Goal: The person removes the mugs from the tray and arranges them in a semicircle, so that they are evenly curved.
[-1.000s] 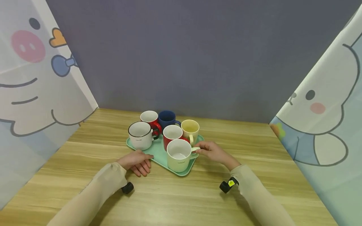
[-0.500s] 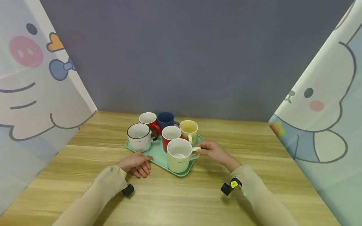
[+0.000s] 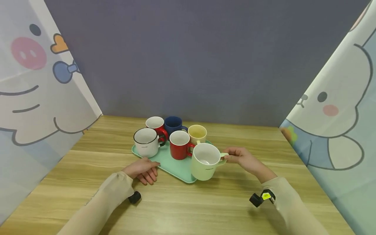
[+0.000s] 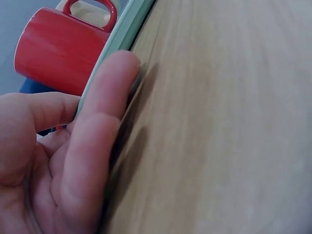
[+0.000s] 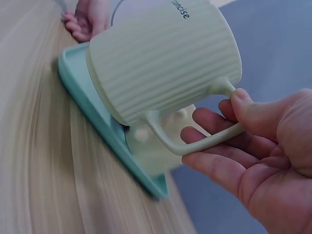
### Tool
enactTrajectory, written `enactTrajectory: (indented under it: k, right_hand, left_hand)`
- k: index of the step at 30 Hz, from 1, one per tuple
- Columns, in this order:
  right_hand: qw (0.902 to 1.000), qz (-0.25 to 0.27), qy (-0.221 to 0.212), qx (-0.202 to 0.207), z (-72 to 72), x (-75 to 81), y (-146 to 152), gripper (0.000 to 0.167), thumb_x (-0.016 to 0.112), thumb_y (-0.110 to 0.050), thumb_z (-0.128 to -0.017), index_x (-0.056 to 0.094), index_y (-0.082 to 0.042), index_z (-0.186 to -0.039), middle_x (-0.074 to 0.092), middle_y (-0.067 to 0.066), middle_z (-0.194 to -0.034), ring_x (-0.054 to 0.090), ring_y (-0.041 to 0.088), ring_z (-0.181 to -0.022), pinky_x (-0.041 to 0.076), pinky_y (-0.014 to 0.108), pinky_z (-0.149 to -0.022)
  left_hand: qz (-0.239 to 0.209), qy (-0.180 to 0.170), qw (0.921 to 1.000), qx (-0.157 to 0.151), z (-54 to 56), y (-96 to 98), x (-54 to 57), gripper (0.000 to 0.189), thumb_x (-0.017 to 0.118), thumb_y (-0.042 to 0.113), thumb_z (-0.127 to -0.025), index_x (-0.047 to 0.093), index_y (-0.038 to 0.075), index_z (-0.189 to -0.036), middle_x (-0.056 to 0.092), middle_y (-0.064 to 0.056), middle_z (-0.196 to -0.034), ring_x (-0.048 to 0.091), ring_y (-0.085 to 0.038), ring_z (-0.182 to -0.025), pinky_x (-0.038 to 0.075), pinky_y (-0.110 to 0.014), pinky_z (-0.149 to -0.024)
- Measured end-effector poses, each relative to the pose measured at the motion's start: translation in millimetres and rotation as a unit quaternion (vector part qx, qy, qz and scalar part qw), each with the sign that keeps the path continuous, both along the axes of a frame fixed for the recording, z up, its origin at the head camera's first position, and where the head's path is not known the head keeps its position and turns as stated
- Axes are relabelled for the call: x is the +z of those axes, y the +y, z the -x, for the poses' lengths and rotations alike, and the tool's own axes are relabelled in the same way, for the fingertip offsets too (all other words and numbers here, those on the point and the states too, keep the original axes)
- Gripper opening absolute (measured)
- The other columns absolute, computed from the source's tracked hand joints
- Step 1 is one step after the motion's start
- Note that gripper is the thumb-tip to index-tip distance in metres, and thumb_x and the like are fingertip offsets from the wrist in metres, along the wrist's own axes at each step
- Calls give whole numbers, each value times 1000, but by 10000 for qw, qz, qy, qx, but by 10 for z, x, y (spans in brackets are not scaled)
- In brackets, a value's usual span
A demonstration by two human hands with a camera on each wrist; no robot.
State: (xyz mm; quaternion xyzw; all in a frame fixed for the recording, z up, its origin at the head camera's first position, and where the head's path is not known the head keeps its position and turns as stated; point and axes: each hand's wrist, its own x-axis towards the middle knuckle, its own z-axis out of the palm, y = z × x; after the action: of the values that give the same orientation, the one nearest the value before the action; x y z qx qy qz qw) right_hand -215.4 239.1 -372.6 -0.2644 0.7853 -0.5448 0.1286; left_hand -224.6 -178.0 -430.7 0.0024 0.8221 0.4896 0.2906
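Observation:
A pale green ribbed mug (image 3: 204, 162) is lifted at the right end of the mint-green tray (image 3: 176, 167), tilted a little. My right hand (image 3: 245, 161) grips its handle between thumb and fingers, seen close in the right wrist view. At the tray's front edge is my left hand (image 3: 142, 170), its thumb over the rim and its fingers on the outer side, pinching it. On the tray stand a red mug (image 3: 178, 150), a white mug with a black rim (image 3: 146, 146) and a yellow mug (image 3: 196, 132), the last partly hidden by the green one.
Behind the white mug are another red mug (image 3: 155, 122) and a dark blue mug (image 3: 173, 124). A grey wall (image 3: 188, 65) closes off the back of the wooden table (image 3: 188, 209). Cartoon-printed cloths hang at both sides.
My right hand has moved to the right with the pale green mug, off its spot at the tray's right end, uncovering the front red mug. My left hand has stayed at the tray's edge.

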Motion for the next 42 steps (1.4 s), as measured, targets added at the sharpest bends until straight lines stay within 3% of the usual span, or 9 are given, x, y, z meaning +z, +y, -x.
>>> enactTrajectory:
  k: [4, 11, 18, 31, 38, 42]
  right_hand:
    - [10000, -1, 52, -26, -40, -34, 195, 23, 55, -6, -101, 62, 14, -111, 67, -6, -105, 64, 13, -98, 53, 30, -88]
    - [9995, -67, 312, -24, -123, -94, 403, 21, 56, -4, -100, 62, 14, -110, 69, 1, -103, 65, 15, -94, 53, 28, -83]
    - [9997, 8, 220, 106, -142, -171, 547, 23, 53, -1, -101, 59, 18, -112, 70, -5, -105, 66, 14, -97, 53, 28, -85]
    - [9998, 12, 105, 193, -95, -198, 609, 24, 53, -1, -100, 58, 18, -114, 70, -9, -105, 65, 13, -98, 52, 28, -86]
    - [9973, 207, -222, 674, -33, -170, 635, 21, 52, 1, -100, 62, 11, -115, 71, -1, -104, 65, 15, -97, 52, 30, -87]
    - [9958, 86, -372, 831, 24, -140, 657, 22, 52, 2, -99, 62, 11, -116, 70, -3, -106, 65, 13, -98, 53, 31, -85]
  left_hand:
    - [-8, 15, 10000, 25, -8, 6, 0, 41, 51, 32, -100, 67, 1, -78, 70, -10, -67, 68, -17, -54, 54, -28, -46]
    - [-2, 42, 10000, -12, -4, 6, 12, 42, 51, 32, -100, 68, 1, -78, 70, -10, -67, 68, -17, -54, 53, -27, -46]
    - [3, 71, 10000, -64, 38, 6, 11, 42, 52, 33, -99, 68, 1, -78, 71, -11, -68, 68, -17, -55, 54, -28, -46]
    - [3, 52, 10000, 3, 41, 2, 0, 42, 50, 31, -100, 68, 1, -77, 71, -11, -68, 68, -17, -54, 53, -28, -45]
    - [35, 44, 10000, 34, 24, 6, -7, 43, 49, 31, -100, 68, 1, -76, 70, -11, -67, 67, -16, -53, 53, -28, -44]
    - [1, 45, 10000, 30, 17, 3, -8, 44, 48, 31, -100, 68, 1, -75, 70, -11, -66, 67, -17, -53, 52, -27, -44]
